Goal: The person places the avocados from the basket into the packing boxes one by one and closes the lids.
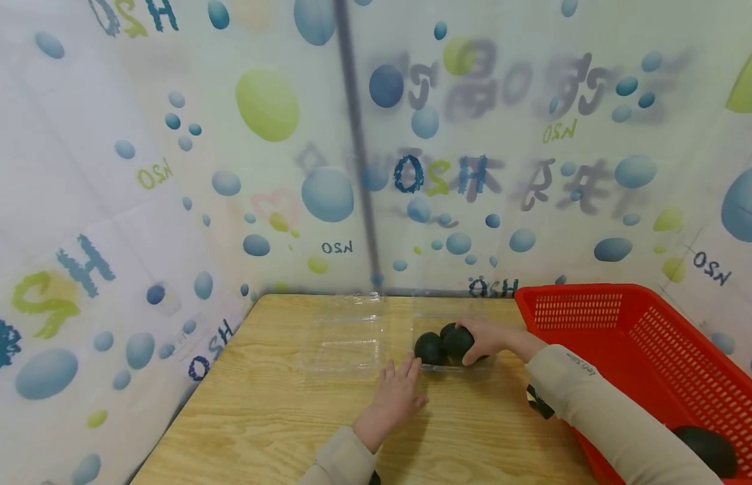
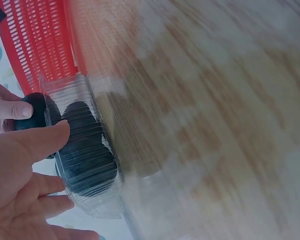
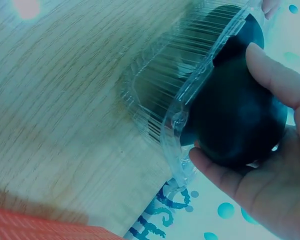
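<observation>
Dark ball held at the clear box

Clock positions are read from above and centred on the box, with 12 at the far edge of the wooden counter (image 1: 279, 404). Through the head camera I see the right hand (image 1: 479, 337) come in from the 4 o'clock side, its thumb and fingers curved around a dark ball (image 1: 456, 345). The held ball is at the clear box (image 3: 160, 85); my right-wrist view places it by the rim, and I cannot tell whether it touches the bottom. A second ball (image 1: 429, 349) lies in the box at 9 o'clock of the held one, and a third ball (image 1: 448, 329) shows partly behind it at 11 o'clock.

The left hand (image 1: 396, 393), at 7 o'clock, has its fingers extended and spread and grasps nothing; its fingertips reach the box's 8 o'clock corner. In my left-wrist view the thumb tip lies at the ribbed wall.

Just beside the box, at 9 o'clock, lies a clear tray (image 1: 351, 351); I cannot tell whether the two are joined. At 3 o'clock stands a red basket (image 1: 575, 311) with perforated walls; another ball (image 1: 709, 451) lies in its near end, towards 4 o'clock. The pale right sleeve (image 1: 612, 412) passes over the basket's edge. At 12 o'clock hangs a pale curtain (image 1: 327, 135), printed with blue and green bubbles and mirrored lettering.
</observation>
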{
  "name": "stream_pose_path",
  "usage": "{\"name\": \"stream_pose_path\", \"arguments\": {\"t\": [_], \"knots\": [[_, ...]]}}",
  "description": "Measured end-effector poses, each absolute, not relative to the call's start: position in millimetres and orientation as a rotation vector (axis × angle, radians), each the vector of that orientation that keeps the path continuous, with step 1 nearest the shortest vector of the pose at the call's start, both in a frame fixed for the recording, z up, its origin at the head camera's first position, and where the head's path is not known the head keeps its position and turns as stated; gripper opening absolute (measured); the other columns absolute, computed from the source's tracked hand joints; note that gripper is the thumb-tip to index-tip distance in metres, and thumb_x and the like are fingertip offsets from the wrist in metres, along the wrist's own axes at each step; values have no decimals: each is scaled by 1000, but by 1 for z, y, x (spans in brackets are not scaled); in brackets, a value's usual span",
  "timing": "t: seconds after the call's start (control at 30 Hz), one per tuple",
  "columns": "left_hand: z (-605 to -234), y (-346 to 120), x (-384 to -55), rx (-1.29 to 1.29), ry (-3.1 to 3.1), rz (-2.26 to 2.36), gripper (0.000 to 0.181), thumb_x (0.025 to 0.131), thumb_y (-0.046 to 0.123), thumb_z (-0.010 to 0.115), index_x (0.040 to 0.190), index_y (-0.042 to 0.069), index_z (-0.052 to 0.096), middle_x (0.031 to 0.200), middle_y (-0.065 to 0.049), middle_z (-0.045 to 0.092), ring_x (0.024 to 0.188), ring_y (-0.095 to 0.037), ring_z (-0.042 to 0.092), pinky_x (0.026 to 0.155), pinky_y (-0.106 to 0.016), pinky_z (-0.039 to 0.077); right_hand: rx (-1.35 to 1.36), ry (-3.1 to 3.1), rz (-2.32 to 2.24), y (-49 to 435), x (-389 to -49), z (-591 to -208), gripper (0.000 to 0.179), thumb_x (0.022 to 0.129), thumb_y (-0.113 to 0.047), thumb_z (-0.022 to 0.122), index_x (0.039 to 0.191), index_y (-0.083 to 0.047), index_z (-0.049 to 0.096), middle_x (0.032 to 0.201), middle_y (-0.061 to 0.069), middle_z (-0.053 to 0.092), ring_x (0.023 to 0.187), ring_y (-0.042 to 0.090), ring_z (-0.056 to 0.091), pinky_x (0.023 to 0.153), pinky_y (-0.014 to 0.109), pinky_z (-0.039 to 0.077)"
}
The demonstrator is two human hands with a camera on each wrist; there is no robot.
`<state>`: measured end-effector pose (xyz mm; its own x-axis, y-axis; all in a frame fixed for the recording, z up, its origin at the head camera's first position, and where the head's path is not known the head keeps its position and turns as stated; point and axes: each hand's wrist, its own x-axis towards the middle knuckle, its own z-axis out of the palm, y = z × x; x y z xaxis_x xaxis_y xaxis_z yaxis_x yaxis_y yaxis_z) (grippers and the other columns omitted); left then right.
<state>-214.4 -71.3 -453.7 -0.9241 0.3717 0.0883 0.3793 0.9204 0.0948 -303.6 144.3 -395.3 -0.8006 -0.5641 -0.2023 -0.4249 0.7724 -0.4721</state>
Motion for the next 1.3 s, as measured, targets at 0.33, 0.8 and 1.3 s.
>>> {"name": "stream_pose_path", "arguments": {"t": [0.33, 0.8, 1.3], "knots": [[-453, -71, -214, -596, -3009, -142, 66, 84, 37, 64, 137, 7, 38, 144, -12, 34, 122, -46, 40, 95, -52, 39, -719, 2567, -490, 144, -294, -385, 59, 85, -16, 64, 136, 0, 39, 136, 28, 39, 124, 46, 34, 99, 59, 28], [-455, -71, -215, -592, -3017, -161, 65, 84, 37, 63, 137, 7, 38, 145, -11, 34, 122, -45, 39, 96, -51, 38, -880, 2651, -100, 129, -283, -382, 39, 90, -6, 55, 128, -4, 52, 122, 20, 56, 114, 37, 50, 97, 50, 37], [-453, -71, -215, -595, -3022, -207, 65, 84, 36, 64, 136, 6, 39, 145, -12, 34, 122, -46, 38, 96, -52, 38, -876, 2689, -136, 125, -292, -401, 39, 78, 9, 64, 113, -8, 66, 114, 13, 62, 108, 33, 54, 89, 40, 46]]}}
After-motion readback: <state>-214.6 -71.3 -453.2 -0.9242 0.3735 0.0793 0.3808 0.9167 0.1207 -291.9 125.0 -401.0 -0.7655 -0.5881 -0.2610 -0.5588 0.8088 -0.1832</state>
